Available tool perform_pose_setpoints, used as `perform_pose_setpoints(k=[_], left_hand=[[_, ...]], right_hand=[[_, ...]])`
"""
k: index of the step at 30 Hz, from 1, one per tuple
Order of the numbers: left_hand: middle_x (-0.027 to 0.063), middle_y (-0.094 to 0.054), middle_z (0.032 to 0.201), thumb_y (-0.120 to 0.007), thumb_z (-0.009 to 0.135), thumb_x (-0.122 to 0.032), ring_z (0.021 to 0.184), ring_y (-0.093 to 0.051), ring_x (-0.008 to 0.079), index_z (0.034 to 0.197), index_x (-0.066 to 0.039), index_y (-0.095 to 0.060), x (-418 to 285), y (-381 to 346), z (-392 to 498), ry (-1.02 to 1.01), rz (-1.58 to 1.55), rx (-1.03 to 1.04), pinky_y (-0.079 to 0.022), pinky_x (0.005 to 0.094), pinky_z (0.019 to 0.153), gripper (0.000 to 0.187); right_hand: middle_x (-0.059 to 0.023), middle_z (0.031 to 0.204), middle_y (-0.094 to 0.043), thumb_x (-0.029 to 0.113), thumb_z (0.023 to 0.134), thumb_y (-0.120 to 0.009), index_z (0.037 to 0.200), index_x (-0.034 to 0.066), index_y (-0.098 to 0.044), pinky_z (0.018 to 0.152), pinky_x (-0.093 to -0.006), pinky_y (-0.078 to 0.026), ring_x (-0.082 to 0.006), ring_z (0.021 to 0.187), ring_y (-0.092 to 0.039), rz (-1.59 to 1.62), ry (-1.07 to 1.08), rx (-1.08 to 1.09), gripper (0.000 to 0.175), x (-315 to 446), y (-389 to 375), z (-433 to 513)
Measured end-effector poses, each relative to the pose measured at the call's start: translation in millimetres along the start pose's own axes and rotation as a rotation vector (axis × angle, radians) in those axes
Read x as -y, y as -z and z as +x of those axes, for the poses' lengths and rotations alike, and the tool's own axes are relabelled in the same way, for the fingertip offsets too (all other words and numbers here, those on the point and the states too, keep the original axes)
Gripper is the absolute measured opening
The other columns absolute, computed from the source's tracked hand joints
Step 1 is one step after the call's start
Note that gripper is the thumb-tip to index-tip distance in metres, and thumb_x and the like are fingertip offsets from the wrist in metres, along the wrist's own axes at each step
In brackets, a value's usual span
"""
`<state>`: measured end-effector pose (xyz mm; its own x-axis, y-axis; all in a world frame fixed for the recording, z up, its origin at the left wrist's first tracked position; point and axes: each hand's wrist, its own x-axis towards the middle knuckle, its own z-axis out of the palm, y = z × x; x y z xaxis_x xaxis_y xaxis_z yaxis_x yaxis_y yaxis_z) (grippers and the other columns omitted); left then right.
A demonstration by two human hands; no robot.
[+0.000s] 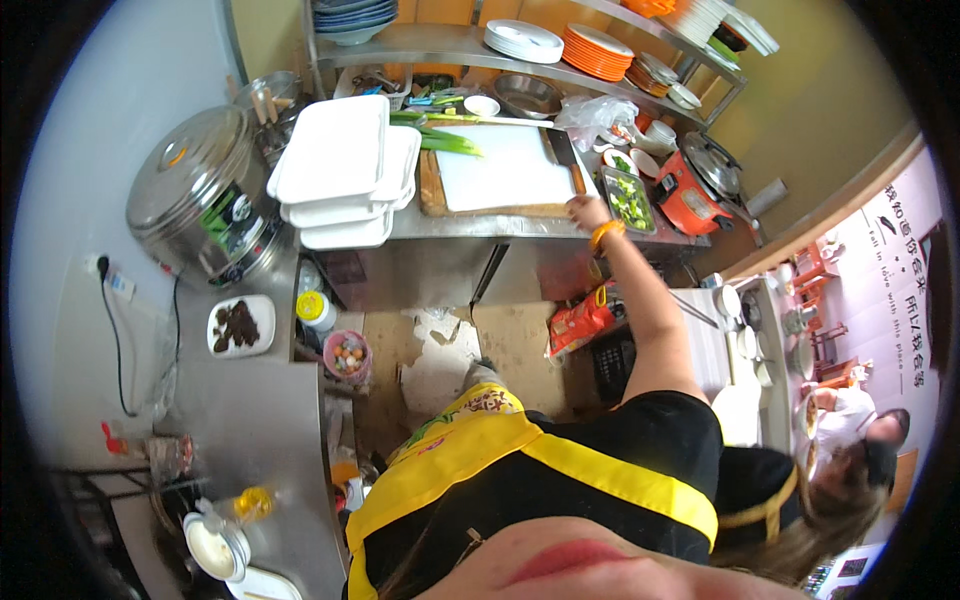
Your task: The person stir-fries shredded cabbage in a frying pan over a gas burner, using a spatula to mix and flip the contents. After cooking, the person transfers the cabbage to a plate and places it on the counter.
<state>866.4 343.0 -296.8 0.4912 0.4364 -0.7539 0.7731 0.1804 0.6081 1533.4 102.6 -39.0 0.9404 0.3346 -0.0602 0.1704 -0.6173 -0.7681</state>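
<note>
My right hand (589,213), with an orange band at its wrist, hangs blurred at the front edge of the counter. It is just short of the wooden handle of a cleaver (559,148); whether the fingers touch the handle I cannot tell. The cleaver lies on a white cutting board (495,176), which rests on a wooden board (433,187). Green leek stalks (450,141) cross the white board's upper left. A clear tray of chopped greens (628,199) sits to the right of my hand. My left hand is out of view.
Stacked white trays (337,150) and a large steel cooker (202,187) stand left. A red rice cooker (694,187) is at right. Plates fill the shelf (442,43) above. A white dish of dark pieces (241,326) lies on the left counter. People appear far right.
</note>
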Motion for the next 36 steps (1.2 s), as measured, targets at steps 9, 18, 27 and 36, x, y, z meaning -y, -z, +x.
perform_pose_setpoints(k=[9,18,27,36], left_hand=[[0.0157,-0.058,0.101,-0.049,0.088,-0.033,0.093,-0.053,0.0261,0.105,-0.002,-0.058,-188,-117,120,0.107,-0.164,-0.06,-0.042,0.0386,0.082,0.037],[0.0148,-0.06,0.096,-0.049,0.087,-0.037,0.089,-0.055,0.0249,0.102,-0.003,-0.061,-284,-174,122,0.232,-0.304,-0.166,-0.043,0.0378,0.08,0.038],[0.0138,-0.063,0.091,-0.049,0.087,-0.041,0.085,-0.056,0.0238,0.098,-0.005,-0.063,-283,-181,112,0.158,-0.436,-0.266,-0.044,0.0371,0.077,0.041],[0.0126,-0.065,0.087,-0.051,0.086,-0.048,0.08,-0.058,0.0216,0.098,-0.006,-0.065,-168,-182,28,-0.072,-0.316,-0.629,-0.045,0.0365,0.074,0.046]], right_hand=[[-0.017,0.109,-0.06,0.016,0.084,-0.042,0.104,0.0071,-0.059,0.086,-0.0436,-0.046,-0.0332,0.104,-0.056,-0.784,0.241,-0.511,0.028,123,168,370],[-0.0092,0.127,-0.049,0.009,0.086,-0.036,0.125,0.0133,-0.047,0.102,-0.0468,-0.03,-0.0277,0.119,-0.044,-1.105,0.242,-0.3,0.041,84,212,491],[-0.0136,0.117,-0.054,0.013,0.084,-0.048,0.114,0.0096,-0.056,0.093,-0.0393,-0.041,-0.0311,0.113,-0.048,-0.895,0.571,-0.168,0.031,103,244,484],[-0.0147,0.114,-0.057,0.021,0.091,-0.046,0.114,-0.0005,-0.054,0.085,-0.0334,-0.044,-0.0241,0.1,-0.056,-0.26,0.756,-0.367,0.032,187,205,296]])
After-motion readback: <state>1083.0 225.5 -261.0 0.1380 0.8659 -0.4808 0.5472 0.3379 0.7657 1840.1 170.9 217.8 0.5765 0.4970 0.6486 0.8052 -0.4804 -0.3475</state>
